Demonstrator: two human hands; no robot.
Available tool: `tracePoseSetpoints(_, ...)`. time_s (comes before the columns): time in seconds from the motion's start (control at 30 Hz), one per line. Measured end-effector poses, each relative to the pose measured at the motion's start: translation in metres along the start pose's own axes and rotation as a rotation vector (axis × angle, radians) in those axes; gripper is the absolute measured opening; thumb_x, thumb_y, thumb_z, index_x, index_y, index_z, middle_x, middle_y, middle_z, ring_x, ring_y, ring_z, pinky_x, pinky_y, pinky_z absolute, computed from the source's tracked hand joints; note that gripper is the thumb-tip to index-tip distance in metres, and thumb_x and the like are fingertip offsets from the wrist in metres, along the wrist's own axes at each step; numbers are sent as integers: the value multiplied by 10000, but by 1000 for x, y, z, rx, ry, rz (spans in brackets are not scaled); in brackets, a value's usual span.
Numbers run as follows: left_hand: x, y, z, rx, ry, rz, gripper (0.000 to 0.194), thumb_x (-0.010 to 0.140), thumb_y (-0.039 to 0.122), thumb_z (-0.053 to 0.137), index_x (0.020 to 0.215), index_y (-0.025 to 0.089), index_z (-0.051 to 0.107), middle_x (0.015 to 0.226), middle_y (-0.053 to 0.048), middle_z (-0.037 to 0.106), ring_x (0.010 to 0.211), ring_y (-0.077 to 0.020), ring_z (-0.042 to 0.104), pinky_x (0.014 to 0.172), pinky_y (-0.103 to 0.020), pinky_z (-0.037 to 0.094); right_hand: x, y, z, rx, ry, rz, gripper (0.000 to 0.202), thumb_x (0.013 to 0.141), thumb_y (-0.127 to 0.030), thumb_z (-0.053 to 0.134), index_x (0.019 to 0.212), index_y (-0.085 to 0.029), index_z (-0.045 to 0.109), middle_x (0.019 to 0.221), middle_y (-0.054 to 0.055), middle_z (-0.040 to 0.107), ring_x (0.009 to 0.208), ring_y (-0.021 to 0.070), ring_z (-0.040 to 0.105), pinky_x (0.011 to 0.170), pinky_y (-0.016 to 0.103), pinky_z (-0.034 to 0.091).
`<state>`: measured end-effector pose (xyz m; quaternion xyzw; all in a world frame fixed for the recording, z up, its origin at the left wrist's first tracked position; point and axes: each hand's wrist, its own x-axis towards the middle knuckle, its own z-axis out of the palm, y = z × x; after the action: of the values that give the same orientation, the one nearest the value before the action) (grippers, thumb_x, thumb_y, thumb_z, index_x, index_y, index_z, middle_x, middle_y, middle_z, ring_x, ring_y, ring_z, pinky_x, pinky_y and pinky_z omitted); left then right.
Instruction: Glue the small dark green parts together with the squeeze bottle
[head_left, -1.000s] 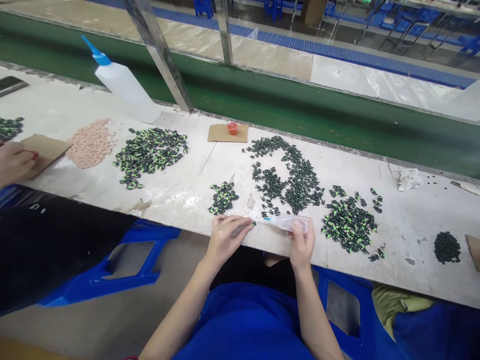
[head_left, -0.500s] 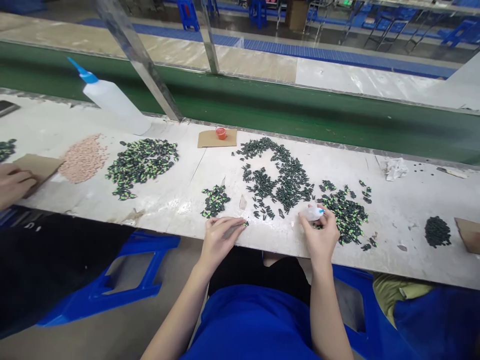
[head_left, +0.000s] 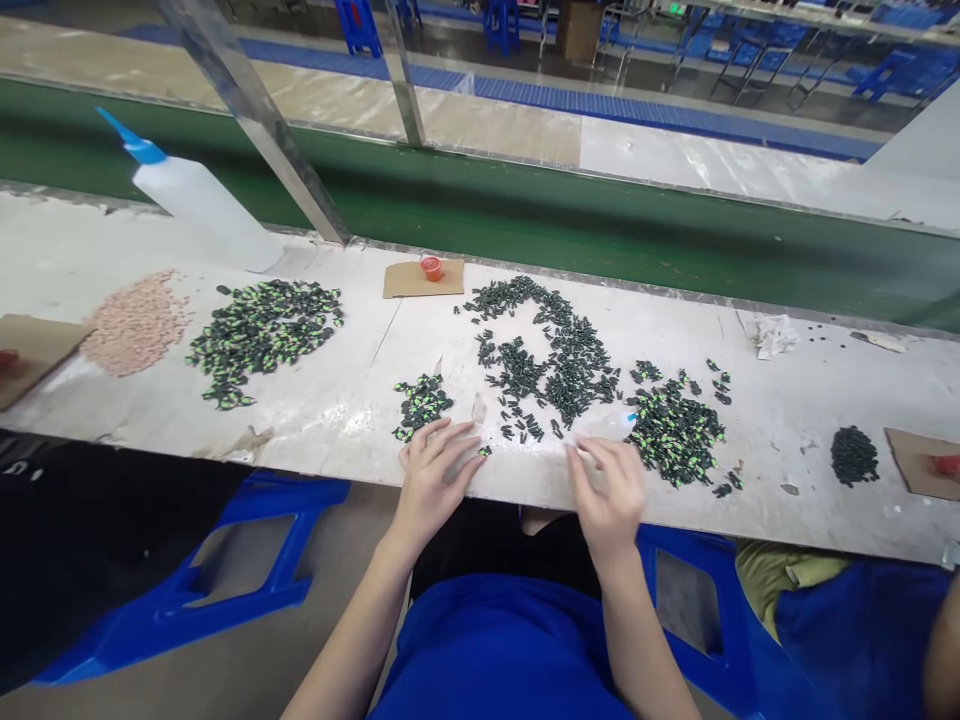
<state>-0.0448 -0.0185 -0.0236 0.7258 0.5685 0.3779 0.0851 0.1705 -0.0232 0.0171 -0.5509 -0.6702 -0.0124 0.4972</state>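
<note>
My left hand (head_left: pixel 439 472) rests at the table's front edge with its fingers bent and apart. A tiny dark green piece with a bright green mark (head_left: pixel 485 451) lies just past its thumb and fingertips. My right hand (head_left: pixel 611 492) hovers low over the table, fingers loosely curved and apart, holding nothing I can see. Just beyond it, a small clear bottle with a blue tip (head_left: pixel 611 424) lies on its side. Left of my hands is a small heap of green-marked pieces (head_left: pixel 421 405); plain dark green pieces (head_left: pixel 577 365) spread ahead. More green-marked pieces (head_left: pixel 677 435) lie to the right.
A large white bottle with a blue nozzle (head_left: pixel 206 215) leans at the back left, near a metal post (head_left: pixel 262 120). A red cup (head_left: pixel 431 268) sits on cardboard (head_left: pixel 401 281). Pink pieces (head_left: pixel 139 322) lie left. A dark-clothed person (head_left: pixel 97 540) is at left.
My right hand has let go of the small bottle and moved left and nearer me. My left fingers have opened off the small piece. The neighbour's hand at left has left the view.
</note>
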Motion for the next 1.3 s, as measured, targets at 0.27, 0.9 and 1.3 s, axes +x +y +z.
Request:
tracePoseSetpoints(0.27, 0, 2, 1, -9, -3, 22, 88, 874, 260, 617, 885, 257, 704, 1092, -41, 719, 1143, -286, 515, 907, -445, 338, 2, 2, 42, -59, -370, 310, 215, 896, -320, 553, 894, -212, 739, 832, 76, 660, 740, 220, 633, 702, 354, 516)
tracePoseSetpoints(0.9, 10, 24, 3, -267, -2, -223, 171, 875, 315, 580, 933, 255, 729, 911, -49, 707, 907, -210, 632, 857, -378, 447, 6, -3, 37, 294, -256, 431, 140, 835, -270, 583, 825, -192, 699, 847, 63, 738, 721, 178, 679, 657, 297, 562)
tracePoseSetpoints(1.3, 12, 27, 14, -355, -24, -275, 191, 874, 291, 580, 1002, 226, 706, 922, -67, 692, 921, -210, 633, 882, -387, 488, 3, -4, 41, 336, -240, 397, 170, 896, -248, 494, 886, -182, 651, 933, 90, 677, 867, 190, 653, 714, 316, 554)
